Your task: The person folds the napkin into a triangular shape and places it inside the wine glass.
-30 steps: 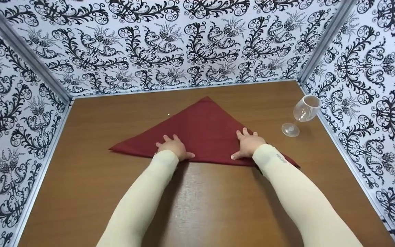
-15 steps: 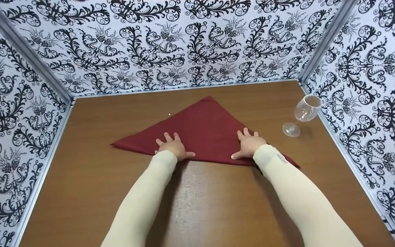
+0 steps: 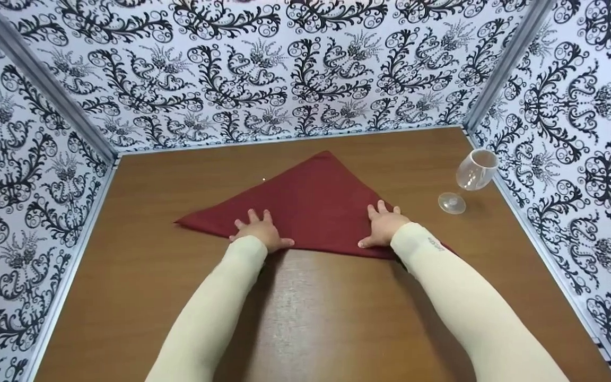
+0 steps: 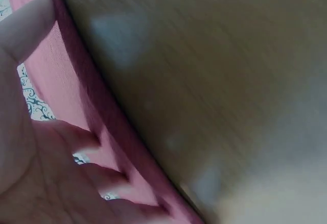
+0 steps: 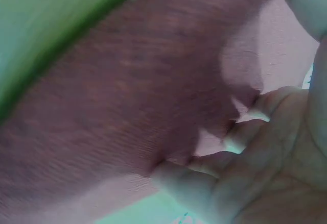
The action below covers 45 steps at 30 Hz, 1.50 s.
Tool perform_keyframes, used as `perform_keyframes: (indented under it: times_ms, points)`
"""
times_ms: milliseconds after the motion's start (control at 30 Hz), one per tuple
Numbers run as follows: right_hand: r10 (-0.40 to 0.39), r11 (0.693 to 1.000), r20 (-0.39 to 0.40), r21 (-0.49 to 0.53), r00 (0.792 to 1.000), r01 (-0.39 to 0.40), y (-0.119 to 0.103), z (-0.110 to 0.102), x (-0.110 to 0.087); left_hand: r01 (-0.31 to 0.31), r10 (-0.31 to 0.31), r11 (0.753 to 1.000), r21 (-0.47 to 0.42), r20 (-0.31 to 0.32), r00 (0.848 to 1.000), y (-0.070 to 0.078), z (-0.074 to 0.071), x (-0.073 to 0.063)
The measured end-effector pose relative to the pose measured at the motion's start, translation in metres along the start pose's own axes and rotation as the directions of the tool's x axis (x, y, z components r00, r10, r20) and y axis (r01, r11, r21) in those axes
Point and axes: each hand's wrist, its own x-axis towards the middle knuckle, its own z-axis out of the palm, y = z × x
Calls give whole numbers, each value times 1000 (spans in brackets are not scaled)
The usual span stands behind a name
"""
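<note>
A dark red cloth napkin (image 3: 321, 201), folded into a triangle, lies on the wooden table with its peak toward the back wall. My left hand (image 3: 259, 233) rests on the napkin's near edge, left of the middle, its fingers spread. On the right part, my right hand (image 3: 385, 227) lies with fingers spread and the thumb pointing inward. In the left wrist view the fingertips of the left hand (image 4: 46, 168) touch the cloth along its folded edge. The right wrist view shows the right hand (image 5: 276, 157) with its fingertips on the cloth. My right forearm covers part of the napkin's right corner.
A clear stemmed glass (image 3: 476, 171) stands at the right back of the brown wooden table (image 3: 305, 318), near the side wall. Walls with a black-and-white scroll pattern (image 3: 252, 69) enclose the table at the back and both sides.
My left hand has slid slightly left along the napkin's near edge. The napkin's left corner has shifted a little inward and up in view. My right hand has stayed in place.
</note>
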Motion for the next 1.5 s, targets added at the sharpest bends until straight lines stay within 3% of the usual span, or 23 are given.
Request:
perform_keyframes:
  times_ms: [367, 933, 1167, 1500]
  points:
    - [-23, 999, 22, 48, 999, 22, -16, 12, 2, 6, -6, 999, 51, -5, 1000, -14, 3, 2]
    - [-24, 998, 9, 58, 1000, 24, -17, 13, 1, -9, 10, 1000, -21, 8, 1000, -37, -4, 10]
    - [-29, 999, -2, 42, 1000, 29, -16, 13, 2, -16, 16, 999, -45, -15, 1000, -39, -10, 5]
    - [-20, 999, 20, 38, 1000, 20, -13, 16, 8, 5, -5, 999, -37, -10, 1000, -40, -15, 10]
